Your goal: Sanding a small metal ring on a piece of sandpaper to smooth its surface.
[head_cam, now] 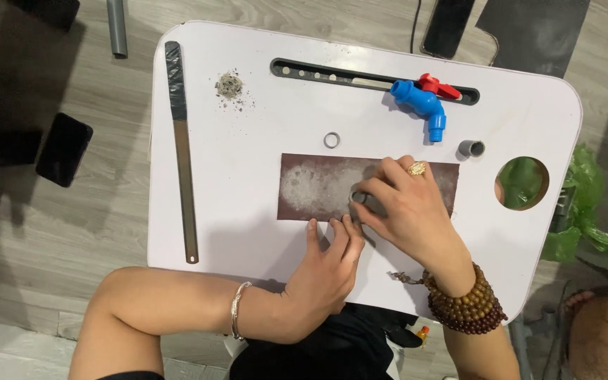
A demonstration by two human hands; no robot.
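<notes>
Fingers (378, 184) of right hand (409, 211) pinching a short grey pipe piece (362, 200), held down on sandpaper sheet (311, 186) at frame centre. Gold ring (416, 168) on one finger, brown bead bracelet (467, 304) on that wrist. Left hand (325, 271) just below, fingers (333, 236) held close together, tips pressing lower edge of sandpaper, next to the pipe piece. Thin silver bangle (237, 309) on left wrist.

Sandpaper: dark brown, rectangular, flat on white counter (233, 211), pale worn patch left of the pipe piece.

Rest of counter:
- small grey ring (331, 139), just above sandpaper, apart from it
- second grey pipe stub (471, 148), upper right of sandpaper
- blue tap with red handle (427, 102), upper right, lying over long dark slot (332, 76)
- little heap of grey dust (230, 86), upper left
- long flat metal blade (183, 148) with taped grip, along left edge, well apart from hands
- round hole (522, 183) at right side, green showing through

Off counter: dark phone (64, 148) on wooden floor at left, grey tube (117, 28) at top left.
</notes>
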